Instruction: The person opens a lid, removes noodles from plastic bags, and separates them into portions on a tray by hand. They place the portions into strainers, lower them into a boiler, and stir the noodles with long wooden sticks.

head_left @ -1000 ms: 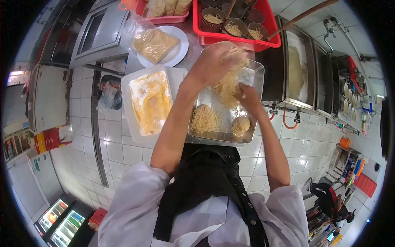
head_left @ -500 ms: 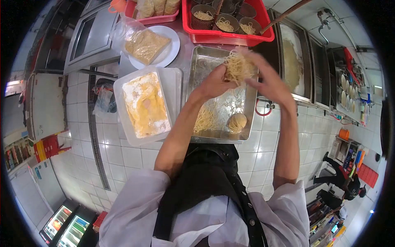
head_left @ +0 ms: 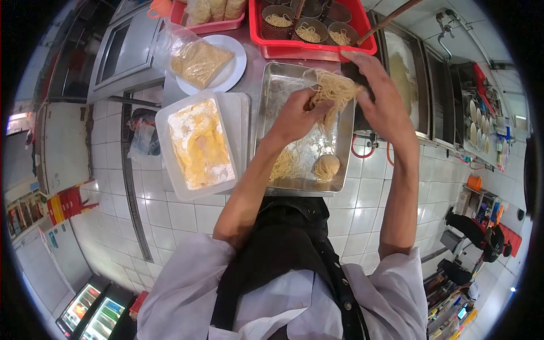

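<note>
Fig. Noodle bundle [head_left: 335,90] held between both hands above a metal tray [head_left: 276,90].

The left hand [head_left: 294,116] has its fingers curled closed on the bundle's near-left end; the right hand [head_left: 385,96] meets the far-right end with fingers extended, and whether it pinches cannot be told; the bundle's long axis runs roughly across, from hand to hand, over the tray's far right corner, with loose strands drooping from it toward the tray floor; strands are thin, pale yellow and tangled; the tray is rectangular, shiny steel, dusted with flour; on its near end lie a coiled noodle nest [head_left: 327,167] and loose noodles [head_left: 283,164]; just beside it, to the left, sits a white tub [head_left: 170,170] of floured yellow noodles.
</note>
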### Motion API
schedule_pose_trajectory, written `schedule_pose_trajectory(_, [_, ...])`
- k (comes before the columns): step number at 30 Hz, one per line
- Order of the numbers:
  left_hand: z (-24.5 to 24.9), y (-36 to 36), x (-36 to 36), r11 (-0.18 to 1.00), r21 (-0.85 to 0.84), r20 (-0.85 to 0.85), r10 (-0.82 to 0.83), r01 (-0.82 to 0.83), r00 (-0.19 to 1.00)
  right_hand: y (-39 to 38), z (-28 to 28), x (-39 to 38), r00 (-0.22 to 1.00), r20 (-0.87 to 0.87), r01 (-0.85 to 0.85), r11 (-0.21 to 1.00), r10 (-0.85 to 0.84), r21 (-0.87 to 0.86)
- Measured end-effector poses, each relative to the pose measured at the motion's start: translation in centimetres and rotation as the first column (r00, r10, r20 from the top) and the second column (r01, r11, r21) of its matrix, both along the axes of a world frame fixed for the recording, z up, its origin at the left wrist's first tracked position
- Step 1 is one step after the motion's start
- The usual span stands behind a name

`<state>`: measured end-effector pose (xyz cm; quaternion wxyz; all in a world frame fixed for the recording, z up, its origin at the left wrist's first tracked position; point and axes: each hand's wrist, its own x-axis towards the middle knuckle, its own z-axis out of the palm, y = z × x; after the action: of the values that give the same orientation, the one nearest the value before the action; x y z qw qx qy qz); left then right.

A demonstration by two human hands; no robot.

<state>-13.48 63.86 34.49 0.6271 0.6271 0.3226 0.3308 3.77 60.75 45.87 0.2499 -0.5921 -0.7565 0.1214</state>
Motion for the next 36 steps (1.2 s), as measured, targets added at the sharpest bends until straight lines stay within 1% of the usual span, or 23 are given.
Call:
schedule_pose_trajectory(2, [0.3, -0.1, 0.0, 0.998, -0.061, 0.053, -0.018, 0.021, 0.998, 0.2, -1.2, 0.1, 0.981, -0.126, -0.160, 0.985, 0.151, -0.064])
schedule_pose_trajectory(4, [0.4, -0.6, 0.1, 0.999, -0.010, 0.281, 0.033, -0.032, 0.959, 0.2, -3.2, 1.0, 0.982, -0.154, -0.130, 0.985, 0.112, -0.113])
schedule_pose_trajectory(6, [1.2, -0.4, -0.3, 0.997, -0.048, 0.219, 0.074, -0.065, 0.973, 0.3, -3.4, 0.4, 0.975, -0.215, -0.103, 0.967, 0.052, -0.234])
schedule_pose_trajectory(8, [0.7, 0.3, -1.3, 0.991, -0.078, 0.150, 0.122, -0.111, 0.981, 0.1, -0.4, -0.1, 0.964, -0.264, -0.072, 0.973, 0.011, -0.221])
schedule_pose_trajectory(10, [-1.0, 1.1, -2.0, 0.999, 0.025, -0.129, 0.030, -0.027, 0.991, -0.3, 2.6, -1.1, 0.969, -0.226, 0.051, 0.974, -0.102, -0.221])
schedule_pose_trajectory(11, [-0.3, 0.9, -1.8, 0.999, 0.027, -0.128, 0.029, -0.025, 0.991, -0.2, 2.2, -1.2, 0.958, -0.273, 0.057, 0.991, -0.089, -0.123])
schedule_pose_trajectory(14, [2.7, 0.0, -0.9, 0.990, 0.113, -0.017, 0.091, -0.089, 0.996, -0.2, 1.1, -2.0, 0.903, -0.416, 0.067, 0.991, -0.110, -0.115])
schedule_pose_trajectory(17, [2.5, 0.7, -0.6, 0.945, 0.286, 0.072, 0.144, -0.159, 0.987, -0.6, 2.5, -1.7, 0.961, -0.276, 0.014, 0.997, -0.034, -0.073])
schedule_pose_trajectory(18, [1.0, 1.1, -1.1, 0.969, 0.231, -0.151, 0.125, -0.088, 0.981, -0.8, 3.5, -1.9, 0.960, -0.277, 0.007, 0.997, -0.027, -0.071])
schedule_pose_trajectory(19, [-0.5, 1.2, -1.5, 0.986, 0.162, -0.365, 0.085, -0.026, 0.927, -1.1, 4.8, -2.1, 0.918, -0.370, 0.111, 0.988, -0.144, -0.108])
schedule_pose_trajectory(20, [-2.1, 1.0, -1.8, 0.986, 0.166, -0.366, 0.085, -0.025, 0.927, -1.2, 5.9, -2.1, 0.852, -0.454, 0.213, 0.965, -0.260, -0.153])
schedule_pose_trajectory(22, [-4.5, 0.6, -2.0, 0.784, 0.621, -0.361, 0.307, -0.018, 0.881, -1.1, 5.9, -1.6, 0.820, -0.464, 0.267, 0.941, -0.335, -0.208])
schedule_pose_trajectory(23, [-3.0, 0.6, -1.6, 0.783, 0.622, -0.361, 0.305, -0.017, 0.881, -0.8, 4.5, -0.6, 0.928, -0.277, 0.223, 0.967, -0.248, -0.120])
schedule_pose_trajectory(24, [0.2, 0.5, -0.9, 0.934, 0.344, -0.093, 0.135, -0.095, 0.986, -0.6, 2.9, -0.1, 0.985, -0.067, 0.158, 0.986, -0.161, -0.049])
schedule_pose_trajectory(25, [2.9, 0.4, -0.6, 0.998, 0.027, 0.230, 0.052, -0.059, 0.972, -0.6, 0.8, -0.1, 0.991, -0.118, 0.060, 0.998, -0.056, 0.028])
schedule_pose_trajectory(26, [4.7, 0.4, -0.6, 0.998, 0.028, 0.231, 0.053, -0.061, 0.971, -0.5, -0.9, -0.5, 0.992, -0.117, 0.058, 0.998, -0.054, 0.029])
schedule_pose_trajectory(28, [7.1, 0.2, -0.7, 0.986, -0.119, 0.477, -0.044, 0.115, 0.878, -0.4, -2.9, -2.0, 0.750, -0.653, -0.036, 0.979, -0.106, -0.201])
schedule_pose_trajectory(29, [6.5, 0.5, -0.7, 0.987, -0.113, 0.477, -0.047, 0.114, 0.878, -0.3, -2.0, -1.7, 0.750, -0.654, -0.037, 0.980, -0.102, -0.195])
schedule_pose_trajectory(31, [3.8, 1.4, -1.1, 0.984, 0.108, 0.340, 0.098, -0.142, 0.935, -0.5, 1.1, -1.0, 0.909, -0.383, 0.011, 0.929, -0.163, -0.370])
schedule_pose_trajectory(32, [2.5, 1.7, -1.4, 0.984, 0.113, 0.340, 0.093, -0.138, 0.936, -0.5, 1.7, -1.0, 0.908, -0.384, 0.014, 0.931, -0.165, -0.366])
schedule_pose_trajectory(34, [0.7, 1.8, -1.9, 0.994, 0.041, 0.045, -0.107, 0.106, 0.993, -0.6, 2.6, -1.1, 0.814, -0.548, 0.061, 0.967, -0.191, -0.246])
schedule_pose_trajectory(35, [0.8, 1.5, -1.7, 0.993, 0.042, 0.045, -0.108, 0.106, 0.993, -0.6, 2.9, -1.3, 0.742, -0.638, 0.066, 0.970, -0.206, -0.235])
schedule_pose_trajectory(36, [0.9, 0.8, -1.3, 0.995, -0.010, 0.189, -0.094, 0.097, 0.977, -0.5, 2.8, -1.3, 0.743, -0.638, 0.067, 0.970, -0.204, -0.232])
